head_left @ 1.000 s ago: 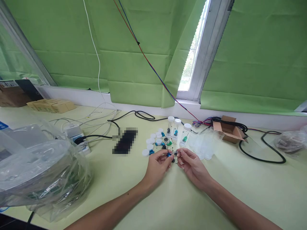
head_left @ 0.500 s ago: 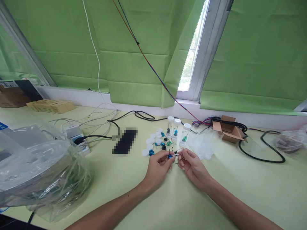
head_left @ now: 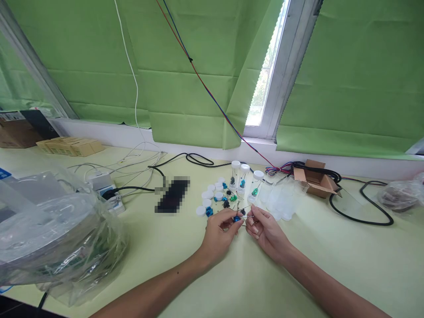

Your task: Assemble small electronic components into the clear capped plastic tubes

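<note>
My left hand pinches a small blue component with thin wire leads just above the pale green table. My right hand pinches the other end of those leads, fingers closed. Just beyond the hands lie loose blue, green and black components and several white caps. Three capped clear vials stand upright behind them, each with a component inside. Empty clear vials lie to the right.
A large clear plastic bag covers gear at the left. A dark flat object, black cables, a power strip and a small open cardboard box sit near the window sill. Green blinds hang behind.
Both hands have shifted slightly nearer to me and to the right with the blue component between them. The grip is unchanged.
</note>
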`<state>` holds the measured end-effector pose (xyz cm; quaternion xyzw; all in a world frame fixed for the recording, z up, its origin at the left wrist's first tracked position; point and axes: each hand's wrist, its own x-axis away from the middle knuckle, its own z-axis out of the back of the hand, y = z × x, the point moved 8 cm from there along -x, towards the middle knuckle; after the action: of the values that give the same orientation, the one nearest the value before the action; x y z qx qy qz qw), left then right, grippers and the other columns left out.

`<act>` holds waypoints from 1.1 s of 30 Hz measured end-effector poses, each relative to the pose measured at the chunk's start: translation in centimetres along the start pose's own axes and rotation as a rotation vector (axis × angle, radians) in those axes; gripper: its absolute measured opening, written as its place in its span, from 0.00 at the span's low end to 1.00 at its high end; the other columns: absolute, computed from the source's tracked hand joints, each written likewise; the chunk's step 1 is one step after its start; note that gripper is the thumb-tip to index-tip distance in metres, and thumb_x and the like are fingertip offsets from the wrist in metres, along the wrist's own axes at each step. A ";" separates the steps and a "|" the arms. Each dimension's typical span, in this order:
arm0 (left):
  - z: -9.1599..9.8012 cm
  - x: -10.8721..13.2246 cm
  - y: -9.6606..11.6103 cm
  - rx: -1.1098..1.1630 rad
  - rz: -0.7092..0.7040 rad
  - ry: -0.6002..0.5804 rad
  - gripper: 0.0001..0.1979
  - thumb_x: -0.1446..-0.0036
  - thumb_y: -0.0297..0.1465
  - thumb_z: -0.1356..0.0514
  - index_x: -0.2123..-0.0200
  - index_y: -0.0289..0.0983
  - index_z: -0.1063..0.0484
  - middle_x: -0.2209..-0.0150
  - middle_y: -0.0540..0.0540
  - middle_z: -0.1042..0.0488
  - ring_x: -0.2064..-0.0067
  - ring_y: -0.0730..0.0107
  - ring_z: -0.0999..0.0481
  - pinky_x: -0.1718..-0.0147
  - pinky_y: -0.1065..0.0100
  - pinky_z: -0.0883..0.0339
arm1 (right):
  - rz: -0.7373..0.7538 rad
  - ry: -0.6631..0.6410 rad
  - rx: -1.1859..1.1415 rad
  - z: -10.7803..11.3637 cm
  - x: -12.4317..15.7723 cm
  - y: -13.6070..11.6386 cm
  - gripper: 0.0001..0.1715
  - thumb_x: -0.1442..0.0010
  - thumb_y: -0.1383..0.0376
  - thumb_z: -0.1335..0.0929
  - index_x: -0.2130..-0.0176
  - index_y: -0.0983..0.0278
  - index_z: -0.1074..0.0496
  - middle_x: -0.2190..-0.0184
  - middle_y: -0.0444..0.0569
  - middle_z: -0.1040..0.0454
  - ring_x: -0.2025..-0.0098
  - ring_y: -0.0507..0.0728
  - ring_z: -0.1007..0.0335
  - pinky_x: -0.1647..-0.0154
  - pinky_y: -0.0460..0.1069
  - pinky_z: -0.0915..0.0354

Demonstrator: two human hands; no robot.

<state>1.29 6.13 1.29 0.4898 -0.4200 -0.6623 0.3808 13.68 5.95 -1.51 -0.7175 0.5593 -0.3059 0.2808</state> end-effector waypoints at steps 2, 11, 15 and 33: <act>0.0 0.0 0.1 -0.022 -0.009 0.002 0.09 0.42 0.35 0.38 0.63 0.36 0.22 0.68 0.46 0.27 0.72 0.73 0.31 0.75 0.73 0.38 | -0.004 -0.002 -0.016 0.0 0.0 0.1 0.19 0.49 0.55 0.23 0.74 0.67 0.28 0.82 0.42 0.33 0.82 0.45 0.46 0.82 0.43 0.50; 0.2 0.0 0.9 -0.031 -0.037 0.009 0.10 0.42 0.37 0.38 0.64 0.37 0.21 0.66 0.45 0.25 0.71 0.71 0.30 0.73 0.72 0.37 | -0.039 0.031 -0.039 -0.3 0.2 0.2 0.18 0.54 0.59 0.21 0.72 0.66 0.28 0.82 0.39 0.36 0.83 0.44 0.51 0.83 0.42 0.52; 0.3 0.0 1.0 -0.030 -0.055 0.018 0.09 0.42 0.35 0.38 0.64 0.37 0.22 0.66 0.45 0.25 0.69 0.70 0.30 0.72 0.72 0.37 | -0.051 0.040 -0.053 -0.3 0.3 0.2 0.19 0.54 0.59 0.21 0.72 0.66 0.29 0.82 0.39 0.36 0.82 0.44 0.51 0.83 0.41 0.52; 0.6 -0.5 -0.8 0.167 0.142 0.103 0.11 0.47 0.38 0.35 0.66 0.35 0.24 0.78 0.52 0.33 0.79 0.77 0.37 0.79 0.73 0.41 | 0.441 0.055 0.656 -0.8 1.0 -3.8 0.17 0.43 0.51 0.28 0.71 0.63 0.26 0.76 0.45 0.29 0.78 0.51 0.35 0.76 0.48 0.39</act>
<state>0.72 7.02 0.87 0.5222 -0.4874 -0.5702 0.4058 15.61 5.69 1.97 -0.4438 0.5801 -0.4198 0.5388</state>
